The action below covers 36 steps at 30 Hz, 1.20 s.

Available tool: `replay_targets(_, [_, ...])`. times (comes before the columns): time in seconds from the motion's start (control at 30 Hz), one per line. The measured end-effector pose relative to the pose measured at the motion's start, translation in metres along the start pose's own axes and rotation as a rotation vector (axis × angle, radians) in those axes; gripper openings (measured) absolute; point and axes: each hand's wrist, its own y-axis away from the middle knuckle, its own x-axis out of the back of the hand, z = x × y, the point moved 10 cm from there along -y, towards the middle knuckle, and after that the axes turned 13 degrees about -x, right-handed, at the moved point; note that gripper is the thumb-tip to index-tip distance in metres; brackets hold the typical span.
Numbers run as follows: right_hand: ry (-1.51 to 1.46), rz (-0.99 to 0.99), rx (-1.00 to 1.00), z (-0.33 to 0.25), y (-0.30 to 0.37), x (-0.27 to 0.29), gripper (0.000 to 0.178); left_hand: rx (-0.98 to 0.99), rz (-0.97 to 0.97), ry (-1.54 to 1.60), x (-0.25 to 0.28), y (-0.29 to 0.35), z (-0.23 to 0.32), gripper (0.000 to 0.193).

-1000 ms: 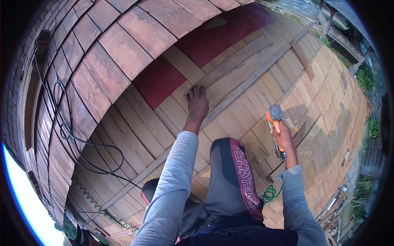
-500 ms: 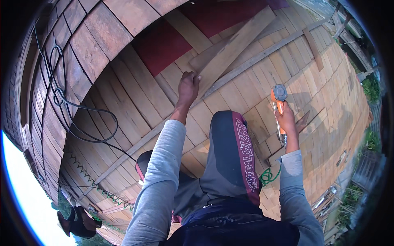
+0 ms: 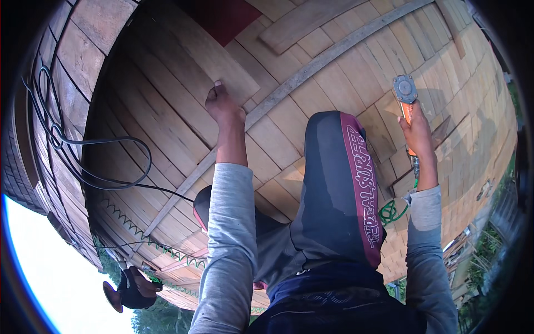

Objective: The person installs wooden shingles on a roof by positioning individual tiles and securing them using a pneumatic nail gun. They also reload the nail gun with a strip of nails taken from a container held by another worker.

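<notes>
My left hand is closed on the lower end of a long, flat wooden shingle, with the thumb on its face. That shingle slants up and left, its end close to a grey wooden batten that crosses the shingled surface. In my right hand is an orange pneumatic nail gun with a grey head, gripped by its handle above the shingles at the right. A green coiled air hose hangs below the nail gun's handle.
A loose board lies above the batten, near dark red underlay. Black cable loops at the left beside darker overhanging shingles. Another person in a hat is at lower left. Greenery shows past the right edge.
My left hand has moved left, and its shingle has swung from pointing up-right to up-left. The view has shifted; the nail gun stays in my right hand.
</notes>
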Motion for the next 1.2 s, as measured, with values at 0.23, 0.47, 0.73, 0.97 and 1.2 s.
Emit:
replay_targets(0.23, [-0.136,-0.064,-0.009,0.007,-0.006,0.009,0.056,-0.396,-0.052,-0.701,-0.001,-0.012,0.024,0.031])
replay_targets(0.47, [-0.152,-0.081,-0.050,0.021,-0.008,0.003,0.059,-1.044,-0.562,-1.240,-0.055,-0.013,0.061,0.064])
replay_targets(0.73, [-0.029,-0.022,0.024,0.013,-0.009,-0.008,0.061,-1.137,-0.850,-1.312,-0.094,-0.046,0.053,0.074])
replay_targets(0.97, [0.088,0.096,0.185,0.016,-0.012,-0.009,0.060,-1.145,-0.783,-1.328,-0.089,-0.047,0.050,0.068])
replay_targets(1.2, [0.181,-0.016,-0.014,-0.021,-0.010,-0.001,0.055,-1.144,-0.665,-1.251,-0.072,-0.046,0.045,0.081])
